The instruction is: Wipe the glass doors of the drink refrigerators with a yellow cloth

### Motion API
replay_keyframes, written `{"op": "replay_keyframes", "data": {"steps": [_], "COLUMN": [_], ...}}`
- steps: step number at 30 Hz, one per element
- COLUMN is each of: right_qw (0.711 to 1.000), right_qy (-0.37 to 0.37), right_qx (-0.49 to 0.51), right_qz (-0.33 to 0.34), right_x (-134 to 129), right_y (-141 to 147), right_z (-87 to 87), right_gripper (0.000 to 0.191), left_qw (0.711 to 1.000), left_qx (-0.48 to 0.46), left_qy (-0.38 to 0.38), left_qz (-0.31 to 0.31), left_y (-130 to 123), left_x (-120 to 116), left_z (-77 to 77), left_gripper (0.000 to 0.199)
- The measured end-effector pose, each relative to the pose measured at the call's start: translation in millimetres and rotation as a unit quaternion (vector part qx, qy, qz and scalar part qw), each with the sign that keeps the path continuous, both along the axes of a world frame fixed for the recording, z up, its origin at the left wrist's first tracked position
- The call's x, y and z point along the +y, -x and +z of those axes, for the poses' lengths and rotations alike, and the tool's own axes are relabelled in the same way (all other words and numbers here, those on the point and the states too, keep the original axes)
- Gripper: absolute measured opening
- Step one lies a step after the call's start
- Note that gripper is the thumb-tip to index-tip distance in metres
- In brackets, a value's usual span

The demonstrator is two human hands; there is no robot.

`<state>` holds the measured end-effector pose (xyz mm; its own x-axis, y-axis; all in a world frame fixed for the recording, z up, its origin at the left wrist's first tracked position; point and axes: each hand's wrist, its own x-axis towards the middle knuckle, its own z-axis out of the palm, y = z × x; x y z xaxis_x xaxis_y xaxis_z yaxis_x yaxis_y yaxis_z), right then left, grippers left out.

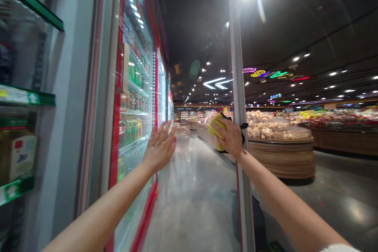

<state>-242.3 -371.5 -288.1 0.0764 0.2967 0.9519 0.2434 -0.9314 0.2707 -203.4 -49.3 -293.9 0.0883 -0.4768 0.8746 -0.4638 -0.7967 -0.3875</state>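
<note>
An opened glass door with a grey metal frame (240, 71) stands upright in front of me. My right hand (232, 136) holds a yellow cloth (218, 128) against the glass, near the frame's inner edge. Part of the cloth is hidden under the fingers. My left hand (159, 147) is raised with its fingers spread and nothing in it. It is close to the glass; whether the palm touches it I cannot tell. Left of that hand is a red-framed drinks fridge (156, 106) with rows of bottles behind its door.
At the far left are shelves with green edge strips (44, 98) and a bottle (22, 153). A round wood-sided display stand (280, 157) with packed goods is on the right. The grey floor (191, 189) runs down the aisle.
</note>
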Motion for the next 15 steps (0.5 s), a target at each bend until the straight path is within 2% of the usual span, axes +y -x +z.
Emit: {"op": "replay_keyframes", "data": {"steps": [3,5,7,9,11,13,15], "right_qw": [0.993,0.989,0.990,0.996,0.999,0.992,0.984], "right_qy": [-0.115,-0.146,-0.140,-0.091,0.000,0.108,0.163], "right_qx": [-0.042,-0.039,-0.018,0.007,0.033,0.061,0.076], "right_qz": [-0.003,-0.002,-0.010,-0.012,-0.005,0.003,-0.002], "right_x": [4,26,55,77,82,71,50], "right_y": [-12,-21,-25,-23,-14,-5,2], "right_z": [30.0,51.1,60.5,53.8,34.7,13.2,0.2], "right_gripper": [0.041,0.044,0.045,0.047,0.049,0.049,0.047], "left_qw": [1.000,1.000,1.000,1.000,1.000,1.000,0.999], "left_qx": [0.011,0.016,0.017,0.017,0.016,0.020,0.028], "left_qy": [0.008,0.012,0.012,0.014,0.016,0.015,0.010], "left_qz": [0.004,0.011,0.016,0.018,0.018,0.017,0.016], "left_y": [-1,-1,-2,-2,-1,0,1], "left_x": [13,18,19,18,17,18,23], "left_z": [0.5,1.2,0.7,-1.2,-4.2,-7.2,-9.5], "left_gripper": [0.072,0.071,0.070,0.070,0.069,0.069,0.069]}}
